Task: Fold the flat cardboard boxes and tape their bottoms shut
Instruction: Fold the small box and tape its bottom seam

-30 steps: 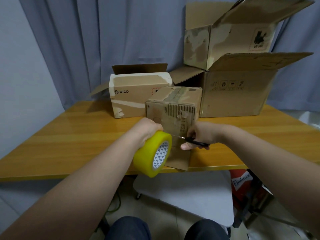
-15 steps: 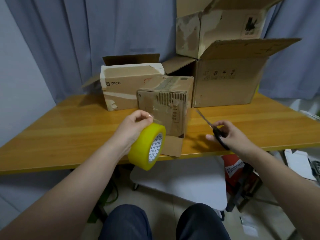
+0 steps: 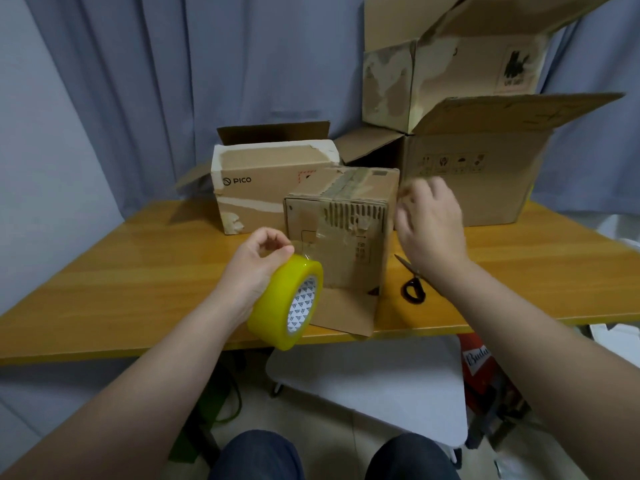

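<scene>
A small cardboard box (image 3: 349, 223) stands near the table's front edge, a strip of tape running over its top and down its front. One flap lies flat toward me. My left hand (image 3: 256, 261) grips a yellow roll of tape (image 3: 287, 301) in front of the box's left side, thumb and finger pinching the loose tape end. My right hand (image 3: 429, 223) hovers empty beside the box's right face, fingers relaxed and blurred. Black-handled scissors (image 3: 412, 282) lie on the table under my right wrist.
A PICO box (image 3: 263, 188) with open flaps stands behind the small box. A large open box (image 3: 481, 185) sits at the back right with another open box (image 3: 450, 67) stacked on it. The wooden table (image 3: 138, 271) ends just before me; a white stool (image 3: 374, 386) stands below.
My right hand cut the tape with the scissors, carried them right, laid them on the table and rose empty beside the box. My left hand keeps the roll.
</scene>
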`<state>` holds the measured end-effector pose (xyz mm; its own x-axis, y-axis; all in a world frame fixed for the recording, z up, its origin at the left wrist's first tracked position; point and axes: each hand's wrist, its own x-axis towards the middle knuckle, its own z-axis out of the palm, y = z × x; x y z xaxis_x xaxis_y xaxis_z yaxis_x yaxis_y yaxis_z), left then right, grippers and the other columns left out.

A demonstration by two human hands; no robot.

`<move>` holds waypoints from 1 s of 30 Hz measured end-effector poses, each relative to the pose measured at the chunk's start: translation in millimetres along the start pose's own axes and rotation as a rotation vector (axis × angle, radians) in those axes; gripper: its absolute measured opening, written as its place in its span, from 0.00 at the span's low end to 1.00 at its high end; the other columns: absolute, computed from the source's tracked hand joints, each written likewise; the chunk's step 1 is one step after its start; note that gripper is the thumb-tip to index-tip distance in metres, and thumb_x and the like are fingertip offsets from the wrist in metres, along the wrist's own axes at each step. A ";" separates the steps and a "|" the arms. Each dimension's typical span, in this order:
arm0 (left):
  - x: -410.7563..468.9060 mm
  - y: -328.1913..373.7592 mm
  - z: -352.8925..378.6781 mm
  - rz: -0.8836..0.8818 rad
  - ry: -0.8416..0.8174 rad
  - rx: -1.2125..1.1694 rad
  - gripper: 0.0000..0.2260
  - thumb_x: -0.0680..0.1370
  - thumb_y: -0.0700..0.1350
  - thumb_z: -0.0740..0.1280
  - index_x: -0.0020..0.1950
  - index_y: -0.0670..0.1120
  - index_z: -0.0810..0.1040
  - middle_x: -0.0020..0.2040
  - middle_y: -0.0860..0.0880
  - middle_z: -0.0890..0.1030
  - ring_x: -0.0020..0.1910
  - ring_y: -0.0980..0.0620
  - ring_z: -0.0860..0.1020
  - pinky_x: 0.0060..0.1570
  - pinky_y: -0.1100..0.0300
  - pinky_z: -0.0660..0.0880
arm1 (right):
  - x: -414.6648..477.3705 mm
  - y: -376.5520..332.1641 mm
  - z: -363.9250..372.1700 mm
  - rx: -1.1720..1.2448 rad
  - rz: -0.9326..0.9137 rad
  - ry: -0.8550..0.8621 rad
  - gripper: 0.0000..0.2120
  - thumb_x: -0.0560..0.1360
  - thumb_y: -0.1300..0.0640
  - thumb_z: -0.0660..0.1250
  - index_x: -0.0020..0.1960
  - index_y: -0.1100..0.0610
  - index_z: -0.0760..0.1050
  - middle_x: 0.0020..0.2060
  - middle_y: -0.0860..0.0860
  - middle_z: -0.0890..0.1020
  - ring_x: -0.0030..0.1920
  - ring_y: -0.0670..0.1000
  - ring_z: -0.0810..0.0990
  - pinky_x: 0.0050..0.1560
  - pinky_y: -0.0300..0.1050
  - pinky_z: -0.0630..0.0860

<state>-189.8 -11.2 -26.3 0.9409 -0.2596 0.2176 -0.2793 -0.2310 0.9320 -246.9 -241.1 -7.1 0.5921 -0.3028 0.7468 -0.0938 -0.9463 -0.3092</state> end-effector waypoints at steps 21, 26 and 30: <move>5.8 6.7 -9.1 0.024 0.105 -0.095 0.06 0.77 0.42 0.68 0.41 0.49 0.75 0.43 0.50 0.78 0.43 0.53 0.74 0.45 0.58 0.71 | 29.5 -27.3 24.8 -0.301 -0.573 -0.471 0.43 0.69 0.26 0.53 0.74 0.53 0.62 0.71 0.52 0.70 0.70 0.53 0.68 0.64 0.50 0.69; -5.7 12.9 -6.0 0.033 0.100 -0.079 0.06 0.77 0.42 0.68 0.41 0.48 0.74 0.42 0.49 0.77 0.41 0.53 0.74 0.43 0.59 0.70 | 20.4 -23.3 32.3 -0.277 -0.626 -0.317 0.32 0.76 0.36 0.54 0.69 0.57 0.70 0.65 0.55 0.77 0.63 0.58 0.76 0.58 0.54 0.73; -12.1 14.9 -0.4 0.040 0.138 -0.046 0.07 0.78 0.43 0.66 0.41 0.49 0.73 0.41 0.52 0.74 0.40 0.55 0.72 0.41 0.61 0.69 | 10.9 -30.2 30.2 -0.381 -0.559 -0.380 0.38 0.73 0.34 0.62 0.75 0.54 0.59 0.72 0.54 0.67 0.71 0.57 0.64 0.71 0.56 0.56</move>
<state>-205.3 -11.2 -14.9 0.9473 -0.1362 0.2899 -0.3113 -0.1790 0.9333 -213.4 -212.4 -7.4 0.8601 0.2257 0.4575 0.0716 -0.9413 0.3298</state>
